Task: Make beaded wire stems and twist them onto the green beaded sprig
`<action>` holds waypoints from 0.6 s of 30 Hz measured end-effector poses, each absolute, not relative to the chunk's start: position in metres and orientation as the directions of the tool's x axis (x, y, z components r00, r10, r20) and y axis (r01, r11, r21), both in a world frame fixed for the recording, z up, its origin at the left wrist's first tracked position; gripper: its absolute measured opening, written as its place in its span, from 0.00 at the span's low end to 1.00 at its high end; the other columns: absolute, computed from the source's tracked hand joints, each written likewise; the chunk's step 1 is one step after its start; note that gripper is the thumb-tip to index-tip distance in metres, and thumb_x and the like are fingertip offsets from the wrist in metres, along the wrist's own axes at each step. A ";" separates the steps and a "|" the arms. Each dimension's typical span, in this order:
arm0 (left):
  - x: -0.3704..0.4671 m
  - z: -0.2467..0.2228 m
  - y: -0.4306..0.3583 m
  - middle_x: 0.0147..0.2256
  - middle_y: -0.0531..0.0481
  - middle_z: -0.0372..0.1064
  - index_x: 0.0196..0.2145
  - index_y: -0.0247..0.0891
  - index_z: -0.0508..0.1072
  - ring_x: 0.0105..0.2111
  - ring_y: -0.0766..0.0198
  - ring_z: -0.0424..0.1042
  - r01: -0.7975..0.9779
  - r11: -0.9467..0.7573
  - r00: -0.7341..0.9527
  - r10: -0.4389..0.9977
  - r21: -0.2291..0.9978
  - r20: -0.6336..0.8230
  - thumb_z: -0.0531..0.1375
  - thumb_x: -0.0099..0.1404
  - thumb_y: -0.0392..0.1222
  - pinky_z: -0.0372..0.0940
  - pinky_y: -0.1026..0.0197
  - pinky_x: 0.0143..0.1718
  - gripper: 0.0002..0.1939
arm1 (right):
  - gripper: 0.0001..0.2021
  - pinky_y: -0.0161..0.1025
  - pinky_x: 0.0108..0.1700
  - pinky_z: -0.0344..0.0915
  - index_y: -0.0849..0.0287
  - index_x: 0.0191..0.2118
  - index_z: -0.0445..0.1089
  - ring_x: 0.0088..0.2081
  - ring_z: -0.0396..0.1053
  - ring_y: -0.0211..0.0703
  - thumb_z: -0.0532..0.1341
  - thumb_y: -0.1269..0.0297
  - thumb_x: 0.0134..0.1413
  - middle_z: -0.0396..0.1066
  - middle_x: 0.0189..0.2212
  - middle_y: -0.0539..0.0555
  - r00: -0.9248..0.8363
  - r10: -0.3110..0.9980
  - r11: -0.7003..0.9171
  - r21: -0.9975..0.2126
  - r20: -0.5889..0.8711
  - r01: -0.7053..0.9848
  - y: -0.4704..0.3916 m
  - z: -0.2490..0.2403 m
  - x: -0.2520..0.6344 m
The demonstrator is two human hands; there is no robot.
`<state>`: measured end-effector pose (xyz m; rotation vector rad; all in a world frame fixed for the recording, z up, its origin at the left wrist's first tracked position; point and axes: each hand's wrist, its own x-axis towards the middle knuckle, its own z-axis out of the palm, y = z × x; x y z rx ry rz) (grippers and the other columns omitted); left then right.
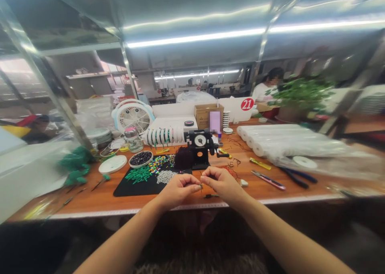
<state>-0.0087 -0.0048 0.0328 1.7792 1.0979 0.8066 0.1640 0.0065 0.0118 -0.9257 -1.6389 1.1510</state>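
Pinching something small [201, 186] — hands [184, 187] [220, 182] over wooden table [261, 192], strip light [195, 38] beyond.

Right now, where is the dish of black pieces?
In the head view, the dish sits left of centre, between the white disc and the coloured beads.

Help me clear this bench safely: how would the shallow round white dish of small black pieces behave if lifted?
The dish has a stiff-looking rim, so it probably won't sag. The black pieces lie loose near its low rim, so tilting would likely spill them.
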 end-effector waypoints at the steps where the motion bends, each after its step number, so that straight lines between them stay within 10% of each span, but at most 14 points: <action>1: -0.009 0.033 -0.005 0.24 0.53 0.67 0.27 0.35 0.73 0.26 0.66 0.62 0.334 -0.226 0.397 0.914 0.915 0.080 0.61 0.53 0.42 0.58 0.64 0.30 0.07 | 0.08 0.35 0.30 0.55 0.61 0.25 0.65 0.26 0.58 0.36 0.59 0.63 0.48 0.63 0.21 0.47 -0.321 0.912 0.293 -0.953 0.256 0.073 0.007 0.014 0.164; 18: -0.034 0.046 -0.014 0.19 0.56 0.60 0.20 0.35 0.71 0.23 0.69 0.56 0.200 -0.226 0.418 0.900 0.954 0.125 0.65 0.51 0.41 0.52 0.65 0.26 0.10 | 0.05 0.32 0.29 0.54 0.62 0.25 0.67 0.25 0.57 0.34 0.61 0.67 0.47 0.62 0.21 0.46 -0.551 0.785 0.277 -0.956 0.283 -0.096 0.000 0.047 0.154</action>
